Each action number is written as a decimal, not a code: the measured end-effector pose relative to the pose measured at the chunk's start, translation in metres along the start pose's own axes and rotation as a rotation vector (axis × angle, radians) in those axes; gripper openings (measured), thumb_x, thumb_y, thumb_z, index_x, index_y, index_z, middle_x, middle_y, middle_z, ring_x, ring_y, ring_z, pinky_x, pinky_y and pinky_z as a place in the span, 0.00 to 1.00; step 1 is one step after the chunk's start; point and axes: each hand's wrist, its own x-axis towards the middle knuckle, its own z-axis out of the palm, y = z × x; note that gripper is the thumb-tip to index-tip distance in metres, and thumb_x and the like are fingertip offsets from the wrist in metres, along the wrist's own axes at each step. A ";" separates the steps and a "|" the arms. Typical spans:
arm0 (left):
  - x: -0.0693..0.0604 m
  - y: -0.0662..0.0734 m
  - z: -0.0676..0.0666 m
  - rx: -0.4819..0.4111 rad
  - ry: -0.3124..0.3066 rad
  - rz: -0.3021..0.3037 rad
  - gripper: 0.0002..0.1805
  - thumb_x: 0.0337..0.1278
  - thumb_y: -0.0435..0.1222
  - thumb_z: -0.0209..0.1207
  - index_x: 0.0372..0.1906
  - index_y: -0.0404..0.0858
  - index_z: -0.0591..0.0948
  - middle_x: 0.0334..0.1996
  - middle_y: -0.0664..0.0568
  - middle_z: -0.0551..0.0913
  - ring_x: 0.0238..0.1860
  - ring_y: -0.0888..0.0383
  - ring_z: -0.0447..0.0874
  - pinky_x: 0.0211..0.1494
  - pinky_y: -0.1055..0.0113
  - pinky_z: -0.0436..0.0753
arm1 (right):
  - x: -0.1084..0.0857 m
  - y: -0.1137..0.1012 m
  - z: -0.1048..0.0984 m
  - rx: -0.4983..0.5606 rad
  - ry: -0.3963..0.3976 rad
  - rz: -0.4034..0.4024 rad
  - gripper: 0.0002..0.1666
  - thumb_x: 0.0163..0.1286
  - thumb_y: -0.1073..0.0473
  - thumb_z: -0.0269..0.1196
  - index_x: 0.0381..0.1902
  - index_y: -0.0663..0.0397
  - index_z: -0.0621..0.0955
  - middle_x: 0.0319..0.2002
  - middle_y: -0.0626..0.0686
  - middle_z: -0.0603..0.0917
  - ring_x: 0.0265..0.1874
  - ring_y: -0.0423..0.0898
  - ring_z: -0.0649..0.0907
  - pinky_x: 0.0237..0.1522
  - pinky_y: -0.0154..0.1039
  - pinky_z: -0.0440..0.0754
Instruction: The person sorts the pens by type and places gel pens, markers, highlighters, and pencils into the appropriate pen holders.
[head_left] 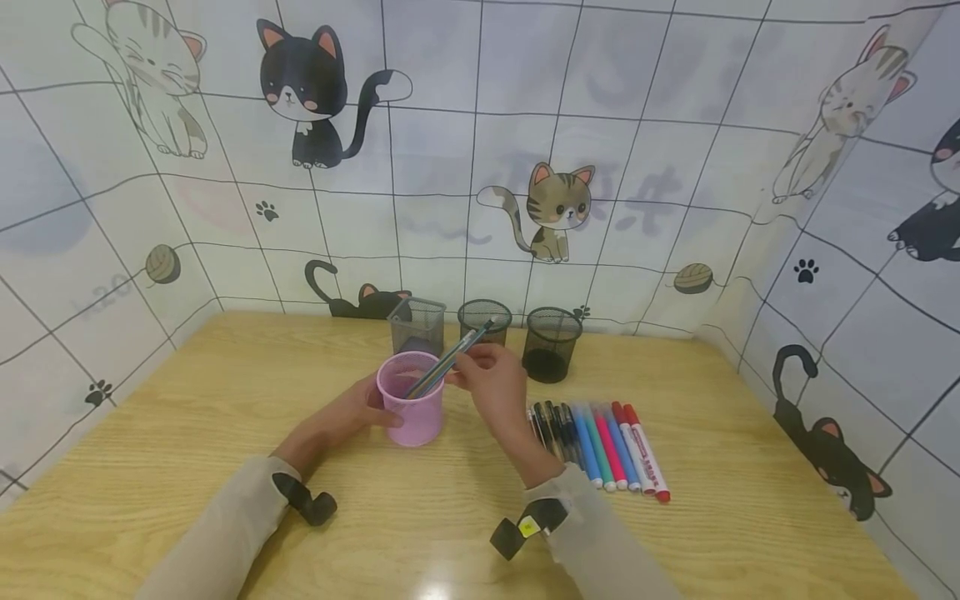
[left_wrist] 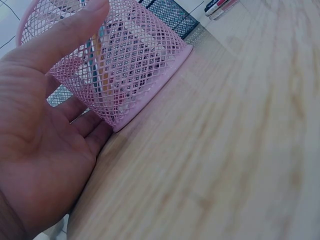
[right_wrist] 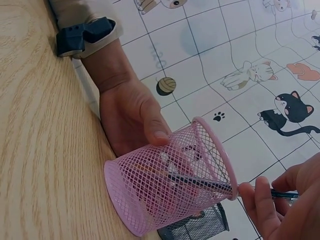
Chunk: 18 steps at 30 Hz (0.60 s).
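Note:
A pink mesh pen cup point(head_left: 416, 423) stands upright on the wooden table. My left hand point(head_left: 366, 406) holds it from the left side, thumb in front; in the left wrist view, the thumb lies across the mesh point(left_wrist: 142, 50) and the other fingers pass behind. Several slender pencils point(head_left: 448, 362) slant inside the cup, their lower ends within it and their upper ends sticking out to the right. My right hand point(head_left: 495, 385) pinches them just beyond the rim, seen too as fingers point(right_wrist: 267, 205) at the dark shafts in the right wrist view.
Behind the cup stand a grey square mesh holder point(head_left: 417, 323) and two round black mesh cups, one partly hidden point(head_left: 472, 315), one at right point(head_left: 551, 343). Right of my right hand lie black pens point(head_left: 558, 429), coloured felt-tips point(head_left: 603, 450) and red-capped markers point(head_left: 647, 454). Cat-patterned cloth walls point(head_left: 435, 167) surround the table.

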 end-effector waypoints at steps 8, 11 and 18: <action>0.000 0.000 0.001 -0.014 0.003 -0.005 0.45 0.48 0.24 0.65 0.71 0.31 0.55 0.65 0.39 0.67 0.65 0.47 0.65 0.65 0.65 0.66 | 0.001 0.004 0.002 0.013 -0.011 -0.003 0.13 0.64 0.64 0.65 0.41 0.70 0.78 0.32 0.64 0.84 0.25 0.48 0.86 0.34 0.39 0.84; 0.000 0.000 0.000 -0.012 0.000 -0.005 0.45 0.49 0.24 0.65 0.71 0.32 0.55 0.65 0.40 0.66 0.65 0.48 0.65 0.65 0.65 0.66 | 0.000 0.004 0.003 0.005 -0.009 -0.001 0.13 0.63 0.64 0.65 0.41 0.69 0.78 0.31 0.63 0.83 0.23 0.47 0.85 0.33 0.39 0.84; -0.001 0.000 0.000 -0.003 0.007 -0.018 0.45 0.48 0.25 0.66 0.72 0.34 0.56 0.65 0.40 0.67 0.65 0.47 0.65 0.65 0.65 0.67 | 0.000 0.007 0.003 0.001 -0.009 0.003 0.12 0.63 0.65 0.65 0.40 0.69 0.78 0.31 0.61 0.83 0.23 0.45 0.85 0.33 0.38 0.84</action>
